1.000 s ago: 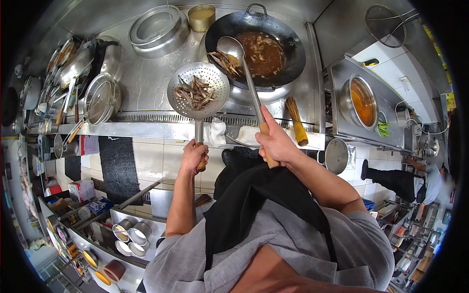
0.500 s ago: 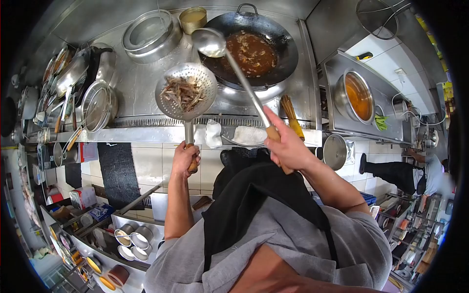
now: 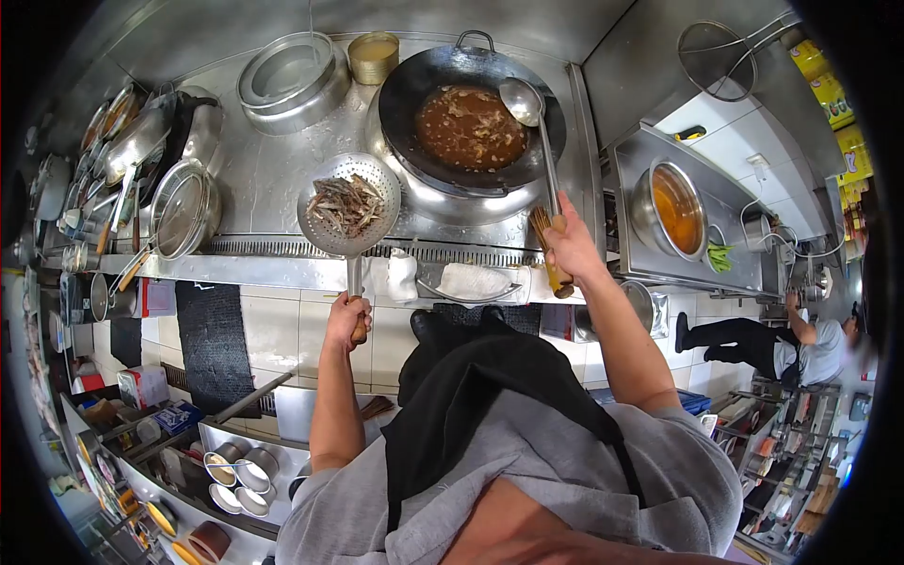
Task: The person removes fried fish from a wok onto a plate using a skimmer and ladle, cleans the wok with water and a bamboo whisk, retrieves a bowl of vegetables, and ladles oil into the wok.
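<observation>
Left grip (image 3: 349, 321) clamped on the skimmer (image 3: 363, 241); small fish (image 3: 347, 204) in its bowl, wok's (image 3: 403, 104) 8 o'clock. Right grip (image 3: 571, 250) clamped on ladle (image 3: 520, 102), head at wok's 2 o'clock. I'd hold skimmer level against spills, move ladle slowly so brown liquid (image 3: 466, 132) doesn't splash.

Steel cooktop (image 3: 268, 184) with wok (image 3: 400, 121) on ring (image 3: 452, 205), metal pot (image 3: 301, 117), can (image 3: 375, 70), white cloth (image 3: 476, 281).
</observation>
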Demonstrator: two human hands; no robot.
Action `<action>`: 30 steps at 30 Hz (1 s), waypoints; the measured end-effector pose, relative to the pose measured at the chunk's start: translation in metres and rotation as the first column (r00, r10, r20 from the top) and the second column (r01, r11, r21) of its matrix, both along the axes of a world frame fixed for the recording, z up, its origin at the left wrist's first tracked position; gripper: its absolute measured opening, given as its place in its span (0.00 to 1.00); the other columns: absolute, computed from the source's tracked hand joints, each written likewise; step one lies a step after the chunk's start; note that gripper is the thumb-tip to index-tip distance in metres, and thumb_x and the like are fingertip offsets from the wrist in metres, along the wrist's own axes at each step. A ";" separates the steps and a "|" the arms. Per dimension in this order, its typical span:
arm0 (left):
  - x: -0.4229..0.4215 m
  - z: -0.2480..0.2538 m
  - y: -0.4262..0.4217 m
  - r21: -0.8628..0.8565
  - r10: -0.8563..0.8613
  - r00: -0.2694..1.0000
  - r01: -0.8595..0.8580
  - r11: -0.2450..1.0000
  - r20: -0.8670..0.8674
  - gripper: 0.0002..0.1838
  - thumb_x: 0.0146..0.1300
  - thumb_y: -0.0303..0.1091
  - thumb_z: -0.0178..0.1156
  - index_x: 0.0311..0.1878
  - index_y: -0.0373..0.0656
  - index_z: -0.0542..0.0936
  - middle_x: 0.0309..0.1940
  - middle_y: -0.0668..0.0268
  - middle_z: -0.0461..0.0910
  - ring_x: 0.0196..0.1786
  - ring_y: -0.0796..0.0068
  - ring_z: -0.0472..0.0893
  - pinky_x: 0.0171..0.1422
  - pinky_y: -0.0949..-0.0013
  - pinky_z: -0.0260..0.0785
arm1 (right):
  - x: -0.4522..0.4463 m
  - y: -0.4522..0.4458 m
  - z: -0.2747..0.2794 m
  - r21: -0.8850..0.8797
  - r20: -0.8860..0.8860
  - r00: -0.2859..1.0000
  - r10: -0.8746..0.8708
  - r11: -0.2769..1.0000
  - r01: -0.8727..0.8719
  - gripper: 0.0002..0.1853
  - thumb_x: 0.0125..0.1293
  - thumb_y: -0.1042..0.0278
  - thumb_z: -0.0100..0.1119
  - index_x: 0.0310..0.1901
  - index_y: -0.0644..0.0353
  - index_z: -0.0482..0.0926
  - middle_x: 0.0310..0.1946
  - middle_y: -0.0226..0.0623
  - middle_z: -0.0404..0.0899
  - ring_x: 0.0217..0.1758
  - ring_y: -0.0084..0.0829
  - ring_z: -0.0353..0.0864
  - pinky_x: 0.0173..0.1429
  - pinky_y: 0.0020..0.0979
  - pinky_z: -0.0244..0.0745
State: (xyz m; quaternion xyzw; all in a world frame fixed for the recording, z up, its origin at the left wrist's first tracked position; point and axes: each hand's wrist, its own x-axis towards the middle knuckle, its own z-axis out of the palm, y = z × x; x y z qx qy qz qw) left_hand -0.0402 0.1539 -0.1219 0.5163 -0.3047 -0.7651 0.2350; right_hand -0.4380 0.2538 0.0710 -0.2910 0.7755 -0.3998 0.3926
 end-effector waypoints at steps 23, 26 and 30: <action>0.018 -0.001 0.007 -0.133 0.060 0.861 0.009 0.991 0.506 0.31 0.64 0.39 0.64 0.69 0.41 0.71 0.37 0.62 0.82 0.33 0.74 0.81 0.29 0.71 0.71 | -0.079 0.219 -0.161 0.139 -0.440 0.887 0.136 0.987 -0.082 0.45 0.62 0.78 0.49 0.79 0.56 0.41 0.30 0.49 0.77 0.30 0.51 0.77 0.36 0.46 0.74; 0.033 -0.017 0.004 -0.326 0.134 0.703 0.145 0.934 0.698 0.29 0.60 0.43 0.65 0.62 0.40 0.77 0.40 0.57 0.85 0.38 0.69 0.85 0.39 0.66 0.77 | -0.088 0.249 -0.226 0.280 -0.532 0.813 0.237 0.955 -0.096 0.48 0.63 0.79 0.49 0.80 0.56 0.33 0.32 0.51 0.78 0.28 0.55 0.78 0.33 0.48 0.74; 0.077 -0.008 -0.023 -0.400 0.173 0.519 0.364 0.841 0.837 0.30 0.58 0.45 0.68 0.61 0.38 0.78 0.54 0.47 0.82 0.60 0.50 0.80 0.65 0.58 0.71 | -0.097 0.235 -0.226 0.346 -0.373 0.891 0.261 0.930 -0.127 0.50 0.61 0.76 0.56 0.80 0.54 0.37 0.35 0.55 0.75 0.39 0.53 0.78 0.45 0.49 0.74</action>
